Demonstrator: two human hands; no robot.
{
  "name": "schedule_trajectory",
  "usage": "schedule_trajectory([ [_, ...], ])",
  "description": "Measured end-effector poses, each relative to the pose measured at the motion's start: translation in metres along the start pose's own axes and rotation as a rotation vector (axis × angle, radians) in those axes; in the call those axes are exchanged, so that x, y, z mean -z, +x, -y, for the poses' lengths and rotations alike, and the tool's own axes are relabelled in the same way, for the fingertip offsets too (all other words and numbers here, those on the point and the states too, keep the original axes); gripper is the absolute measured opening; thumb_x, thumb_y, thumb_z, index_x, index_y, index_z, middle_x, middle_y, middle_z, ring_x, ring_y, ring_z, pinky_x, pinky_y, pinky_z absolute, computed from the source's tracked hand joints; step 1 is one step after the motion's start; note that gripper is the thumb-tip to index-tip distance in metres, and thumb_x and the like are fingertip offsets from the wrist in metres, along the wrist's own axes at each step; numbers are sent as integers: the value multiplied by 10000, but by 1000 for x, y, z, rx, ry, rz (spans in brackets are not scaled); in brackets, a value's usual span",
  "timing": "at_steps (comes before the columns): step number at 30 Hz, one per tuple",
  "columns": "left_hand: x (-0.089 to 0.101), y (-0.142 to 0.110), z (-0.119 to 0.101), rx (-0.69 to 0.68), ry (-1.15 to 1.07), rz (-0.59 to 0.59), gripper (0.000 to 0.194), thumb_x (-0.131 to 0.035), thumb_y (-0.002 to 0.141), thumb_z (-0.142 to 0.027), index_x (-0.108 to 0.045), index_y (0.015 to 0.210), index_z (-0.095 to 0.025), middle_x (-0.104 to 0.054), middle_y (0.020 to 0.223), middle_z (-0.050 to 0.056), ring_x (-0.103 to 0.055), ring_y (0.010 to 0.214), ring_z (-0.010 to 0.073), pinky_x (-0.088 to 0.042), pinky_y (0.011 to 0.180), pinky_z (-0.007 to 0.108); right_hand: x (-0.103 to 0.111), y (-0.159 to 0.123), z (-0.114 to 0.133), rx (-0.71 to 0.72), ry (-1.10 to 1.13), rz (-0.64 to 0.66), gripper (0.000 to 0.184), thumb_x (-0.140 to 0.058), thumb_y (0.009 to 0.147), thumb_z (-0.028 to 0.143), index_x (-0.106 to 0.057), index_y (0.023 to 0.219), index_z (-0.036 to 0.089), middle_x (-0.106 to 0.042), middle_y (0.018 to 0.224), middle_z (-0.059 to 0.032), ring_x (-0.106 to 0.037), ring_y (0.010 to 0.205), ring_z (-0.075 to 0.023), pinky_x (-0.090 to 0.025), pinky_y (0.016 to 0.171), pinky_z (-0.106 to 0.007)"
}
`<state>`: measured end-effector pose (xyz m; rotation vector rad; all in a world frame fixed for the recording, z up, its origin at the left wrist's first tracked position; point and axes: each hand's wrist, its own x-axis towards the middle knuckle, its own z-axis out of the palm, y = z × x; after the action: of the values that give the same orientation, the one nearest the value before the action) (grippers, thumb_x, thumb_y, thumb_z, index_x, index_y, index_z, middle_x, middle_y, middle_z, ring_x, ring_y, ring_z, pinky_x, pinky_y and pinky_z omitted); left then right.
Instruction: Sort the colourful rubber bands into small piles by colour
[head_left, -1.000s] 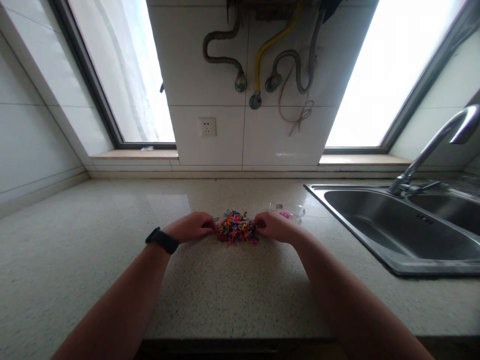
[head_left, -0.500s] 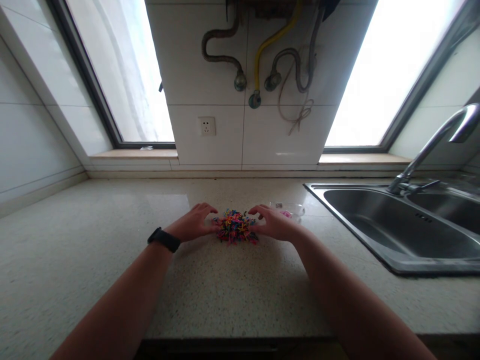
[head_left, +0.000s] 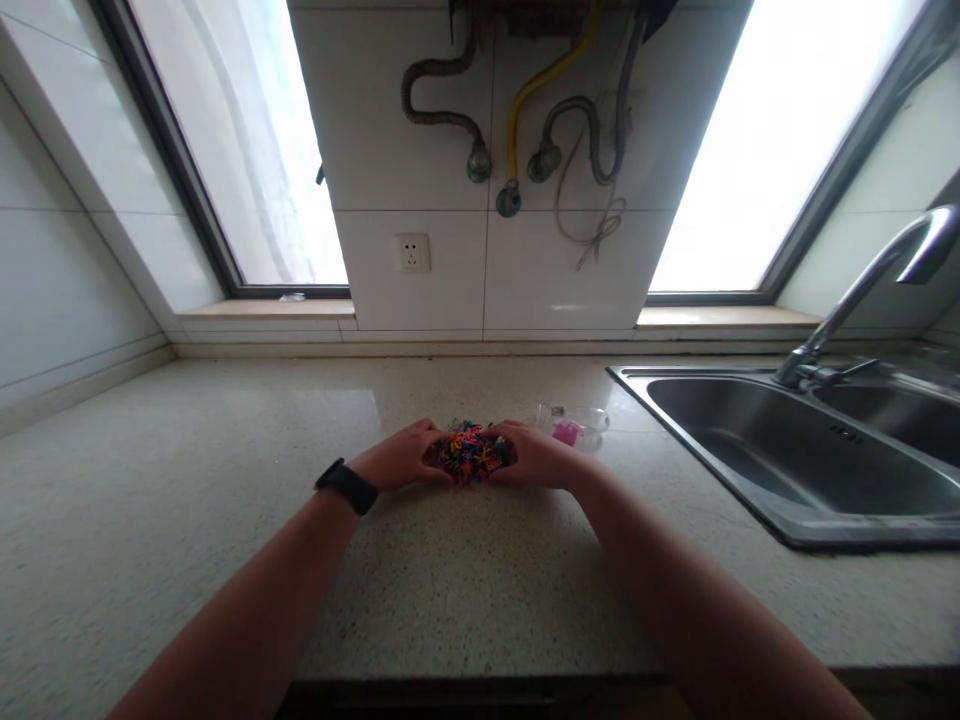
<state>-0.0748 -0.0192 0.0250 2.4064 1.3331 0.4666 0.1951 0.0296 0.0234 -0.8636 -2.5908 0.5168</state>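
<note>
So there's a loose, tangled heap of tiny bright stringy bits (head_left: pixel 470 455) on the smooth speckled counter (head_left: pixel 420 585), between both hands. The left hand (head_left: pixel 407 455) and right hand (head_left: pixel 531 456) each curve into a wide C against its sides. Clear, shiny container (head_left: pixel 594 420) and something hot pink (head_left: pixel 568 432) sit just beyond the right wrist.

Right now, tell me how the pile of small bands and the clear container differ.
The pile of small bands is a jumble of many colours; the clear container is colourless, with a pink piece showing there. The pile sits between the left hand and right hand, both cupped around it; the container lies beyond the right hand, nearer the sink. Both are on the speckled countertop.
</note>
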Motion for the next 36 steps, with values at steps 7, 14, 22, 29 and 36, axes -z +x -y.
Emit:
schedule_trajectory([
  [7, -8, 3, 4, -60, -8, -69, 824, -733, 683, -641, -529, 1364, -223, -542, 1206, 104, -531, 1110, 268, -416, 1002, 409, 1, -1, -11, -87, 100, -48, 775, -783, 688, 521, -534, 1349, 204, -578, 1289, -140, -617, 1010, -248, -507, 859, -385],
  [14, -23, 4, 26, 74, 215, -65, 1203, -644, 616, -800, -218, 1541, -159, -269, 1569, 189, -245, 1429, 377, -202, 1162, 513, -9, -3, -21, -179, -187, 51, 1047, -593, 690, 800, -343, 1508, 197, -332, 1547, -184, -291, 1410, -403, -208, 1136, -571],
  [22, -24, 13, 25, 29, 218, 24, 1174, -607, 664, -797, -187, 1546, -146, -181, 1599, 186, -113, 1483, 348, -113, 1192, 498, -21, 5, -13, -78, -191, 89, 1053, -552, 737, 787, -274, 1532, 156, -308, 1557, -194, -267, 1440, -355, -155, 1171, -515],
  [29, -23, 15, 14, -62, 56, -4, 1168, -744, 610, -699, -236, 1530, -191, -357, 1530, 187, -301, 1420, 371, -173, 1175, 547, -12, 7, 14, 66, 36, 69, 1023, -723, 699, 638, -280, 1513, 205, -490, 1443, -156, -465, 1317, -309, -340, 1093, -452],
  [36, -25, 15, 10, -31, 36, -52, 1271, -754, 574, -713, -170, 1542, -132, -265, 1560, 219, -264, 1431, 367, -229, 1169, 506, -19, 8, 2, -78, -33, 3, 1186, -738, 616, 701, -235, 1536, 147, -323, 1536, -229, -315, 1409, -383, -272, 1128, -527],
])
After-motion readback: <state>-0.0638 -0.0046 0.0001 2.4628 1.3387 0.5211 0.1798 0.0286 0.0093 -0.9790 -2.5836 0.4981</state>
